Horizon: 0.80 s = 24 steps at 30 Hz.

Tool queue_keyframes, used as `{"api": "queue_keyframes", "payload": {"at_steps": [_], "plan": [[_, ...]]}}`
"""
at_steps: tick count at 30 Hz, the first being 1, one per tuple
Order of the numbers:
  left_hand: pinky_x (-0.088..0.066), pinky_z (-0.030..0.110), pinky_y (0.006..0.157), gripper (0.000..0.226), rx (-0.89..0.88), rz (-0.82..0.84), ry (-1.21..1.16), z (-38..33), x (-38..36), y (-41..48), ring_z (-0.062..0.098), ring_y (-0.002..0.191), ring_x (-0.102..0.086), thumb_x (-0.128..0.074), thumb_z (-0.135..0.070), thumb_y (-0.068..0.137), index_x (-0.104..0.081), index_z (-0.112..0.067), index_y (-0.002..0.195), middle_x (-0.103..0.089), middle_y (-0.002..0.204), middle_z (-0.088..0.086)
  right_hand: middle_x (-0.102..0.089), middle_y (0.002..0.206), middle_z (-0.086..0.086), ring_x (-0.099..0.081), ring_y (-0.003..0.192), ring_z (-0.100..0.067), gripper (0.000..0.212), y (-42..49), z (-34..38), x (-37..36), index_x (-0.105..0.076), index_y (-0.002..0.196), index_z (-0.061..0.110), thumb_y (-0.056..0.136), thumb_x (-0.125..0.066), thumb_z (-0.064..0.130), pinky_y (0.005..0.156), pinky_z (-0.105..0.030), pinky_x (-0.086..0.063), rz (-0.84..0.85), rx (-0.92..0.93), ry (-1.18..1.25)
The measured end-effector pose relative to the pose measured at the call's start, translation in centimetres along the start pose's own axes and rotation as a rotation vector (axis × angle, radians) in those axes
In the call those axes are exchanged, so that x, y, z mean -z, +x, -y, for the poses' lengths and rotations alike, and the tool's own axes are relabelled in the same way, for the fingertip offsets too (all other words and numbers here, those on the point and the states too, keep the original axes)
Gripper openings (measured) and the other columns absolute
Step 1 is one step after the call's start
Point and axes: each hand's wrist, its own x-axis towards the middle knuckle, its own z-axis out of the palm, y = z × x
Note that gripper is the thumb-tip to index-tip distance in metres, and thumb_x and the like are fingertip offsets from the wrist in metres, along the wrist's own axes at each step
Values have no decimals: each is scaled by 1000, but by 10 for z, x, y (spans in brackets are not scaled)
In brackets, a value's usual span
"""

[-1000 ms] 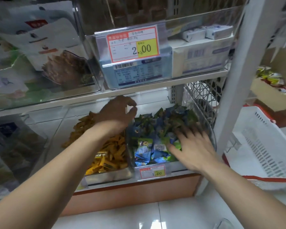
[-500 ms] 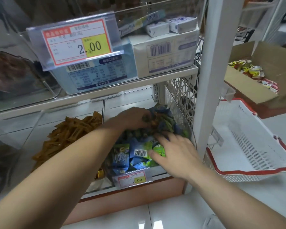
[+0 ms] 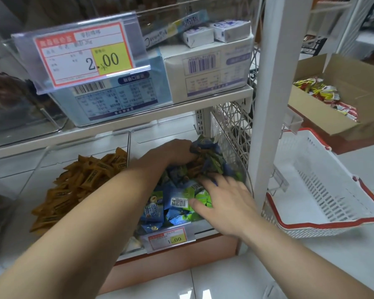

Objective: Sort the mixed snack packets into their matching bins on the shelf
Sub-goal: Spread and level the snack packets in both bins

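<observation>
Curling down into the back of the heap, the fingers of the left hand [image 3: 177, 152] close round a clump of packets [image 3: 200, 167] where orange wrappers show among blue; the fingertips are buried. The fingers of the right hand [image 3: 225, 203] lie spread and flat on the blue and green packets [image 3: 160, 209] at the front.

The likely slip is that so loose a grab drags blue packets along with the orange, sending them to the wrong bin. It could also spill some over the low front lip by the price tag [image 3: 171, 239].

Both hands work in the right clear bin [image 3: 160, 134]. Just beside it, the left clear bin [image 3: 52, 154] holds orange packets [image 3: 80, 184]. The upper bin [image 3: 156, 22] holds a blue box [image 3: 121, 98] and white boxes [image 3: 207, 72]. A white basket [image 3: 324, 225] sits to the right, and beyond it a cardboard box [image 3: 354, 87] of red and yellow packets [image 3: 320, 89].
</observation>
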Motion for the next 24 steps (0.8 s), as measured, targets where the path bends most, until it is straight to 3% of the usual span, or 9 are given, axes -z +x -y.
{"api": "queue_keyframes", "payload": {"at_steps": [2, 4, 7, 11, 15, 18, 20, 24], "plan": [[-42, 31, 74, 27, 17, 67, -7, 5, -6, 5, 18, 89, -58, -65, -56, 84, -57, -31, 92, -66, 106, 4, -45, 146, 7, -41, 130, -24, 81, 0, 0, -1, -42, 144, 39, 78, -14, 79, 105, -39, -32, -3, -1, 6], [-47, 34, 84, 45, 14, 115, 19, 9, -9, 7, 20, 96, -60, -76, -56, 74, -59, -31, 108, -65, 111, 0, -45, 146, 7, -42, 130, -24, 81, 0, -1, -1, -42, 144, 39, 78, -14, 79, 105, -39, -32, -8, -1, 10], [-43, 30, 81, 51, 22, 127, 3, 11, -12, 9, 18, 92, -59, -83, -50, 68, -55, -33, 107, -65, 110, -2, -45, 146, 7, -41, 130, -24, 82, 1, -1, -1, -41, 144, 39, 77, -14, 79, 105, -39, -32, -5, 0, 14], [-46, 31, 85, 76, 26, 182, -91, 7, -13, 12, 17, 98, -60, -86, -42, 63, -53, -26, 130, -62, 112, -6, -44, 146, 7, -42, 130, -24, 83, 1, -1, -1, -42, 143, 38, 77, -14, 79, 105, -39, -32, -7, -2, 13], [-51, 39, 95, 70, 34, 250, -141, 1, -11, 16, 20, 102, -63, -85, -37, 60, -58, -24, 123, -66, 110, -2, -45, 145, 7, -42, 129, -24, 82, 2, -1, 0, -44, 141, 38, 76, -16, 79, 105, -39, -32, 3, -8, 17], [-50, 35, 90, 70, 9, 222, -189, 2, -15, 15, 19, 102, -60, -84, -31, 64, -52, -26, 127, -61, 108, -5, -47, 144, 6, -43, 128, -25, 81, 2, -1, 0, -45, 140, 37, 77, -17, 79, 104, -40, -33, 5, -9, 21], [-48, 29, 82, 58, -20, 203, -218, 5, -18, 14, 14, 96, -60, -81, -26, 71, -54, -27, 122, -61, 104, -8, -47, 143, 6, -43, 127, -25, 81, 2, -1, 0, -46, 140, 37, 78, -17, 79, 104, -40, -34, 6, -7, 18], [-42, 21, 64, 23, -53, 171, -247, 6, -21, 9, 7, 77, -58, -77, -18, 75, -62, -34, 80, -61, 80, -16, -48, 142, 5, -43, 126, -25, 81, 1, 0, 3, -46, 140, 36, 78, -17, 79, 103, -41, -34, 15, -9, 19]]}}
